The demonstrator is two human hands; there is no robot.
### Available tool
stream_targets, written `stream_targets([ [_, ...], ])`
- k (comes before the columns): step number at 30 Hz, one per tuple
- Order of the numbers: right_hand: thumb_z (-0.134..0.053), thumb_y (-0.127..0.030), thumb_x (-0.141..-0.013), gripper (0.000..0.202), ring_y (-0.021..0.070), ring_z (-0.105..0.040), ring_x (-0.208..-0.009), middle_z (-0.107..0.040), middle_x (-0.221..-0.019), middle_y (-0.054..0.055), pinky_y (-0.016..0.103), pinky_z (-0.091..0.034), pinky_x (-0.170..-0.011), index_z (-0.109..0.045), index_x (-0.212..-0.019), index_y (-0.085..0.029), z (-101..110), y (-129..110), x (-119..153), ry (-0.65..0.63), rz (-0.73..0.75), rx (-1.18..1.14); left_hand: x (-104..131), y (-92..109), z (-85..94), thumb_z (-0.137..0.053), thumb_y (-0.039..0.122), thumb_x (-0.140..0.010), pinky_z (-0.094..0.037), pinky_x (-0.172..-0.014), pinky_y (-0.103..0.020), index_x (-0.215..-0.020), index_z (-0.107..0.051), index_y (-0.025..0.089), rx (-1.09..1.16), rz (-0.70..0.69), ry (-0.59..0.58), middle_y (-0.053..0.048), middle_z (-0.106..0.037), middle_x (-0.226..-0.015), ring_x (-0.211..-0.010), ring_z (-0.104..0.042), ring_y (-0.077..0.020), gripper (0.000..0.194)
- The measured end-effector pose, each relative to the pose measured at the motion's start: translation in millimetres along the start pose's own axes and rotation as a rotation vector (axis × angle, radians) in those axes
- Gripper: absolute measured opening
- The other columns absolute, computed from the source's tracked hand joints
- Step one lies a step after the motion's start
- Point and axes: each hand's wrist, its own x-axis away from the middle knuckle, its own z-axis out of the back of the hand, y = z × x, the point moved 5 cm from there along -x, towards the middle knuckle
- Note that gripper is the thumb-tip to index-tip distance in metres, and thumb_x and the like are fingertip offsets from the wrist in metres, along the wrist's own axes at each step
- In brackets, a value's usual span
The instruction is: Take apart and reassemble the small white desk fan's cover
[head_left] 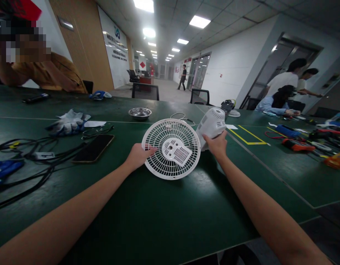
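My left hand grips the left rim of a round white fan grille, thumb laid over its bars. The grille is tilted up above the green table, and a vented plastic plate sits at its centre. My right hand is closed around the lower part of a white plastic fan housing with vent slots, just right of the grille. The two pieces are very close; I cannot tell whether they touch. Behind them a pale cord lies on the table.
Left on the table are a smartphone, black cables and gloves. A metal bowl stands behind the grille. Tools and yellow tape marks lie to the right. People sit and stand around the table's far sides.
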Motion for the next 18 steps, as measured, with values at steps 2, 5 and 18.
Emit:
stream_targets([
  [2,-0.078,-0.06,-0.065,0.094,0.0427,-0.065,-0.111,-0.065,-0.122,0.025,0.056,-0.048,-0.096,-0.037,-0.136,-0.014,1,0,-2,-0.004,-0.001,0.011,-1,-2,0.2,-0.073,0.032,-0.083,-0.06,-0.062,-0.038,-0.091,-0.075,0.018,-0.012,-0.012,-0.002,-0.008,-0.078,-0.081,-0.069,-0.074,-0.0244,0.017],
  [5,-0.078,-0.06,-0.064,0.093,0.0427,-0.065,-0.111,-0.066,-0.121,0.025,0.056,-0.047,-0.096,-0.038,-0.135,-0.015,4,-1,-3,-0.004,0.002,0.024,-3,-3,0.7,-0.074,0.032,-0.083,-0.06,-0.061,-0.036,-0.087,-0.075,0.017,-0.021,-0.035,0.014,-0.008,-0.077,-0.078,-0.067,-0.074,-0.0236,0.015],
  [18,-0.079,-0.06,-0.061,0.091,0.0392,-0.067,-0.104,-0.068,-0.115,0.019,0.053,-0.049,-0.093,-0.041,-0.132,-0.017,29,25,-22,0.188,0.006,0.011,-3,-2,1.2,-0.073,0.03,-0.083,-0.06,-0.066,-0.036,-0.092,-0.075,0.016,-0.013,0.0,-0.001,-0.008,-0.078,-0.085,-0.072,-0.074,-0.023,0.017],
])
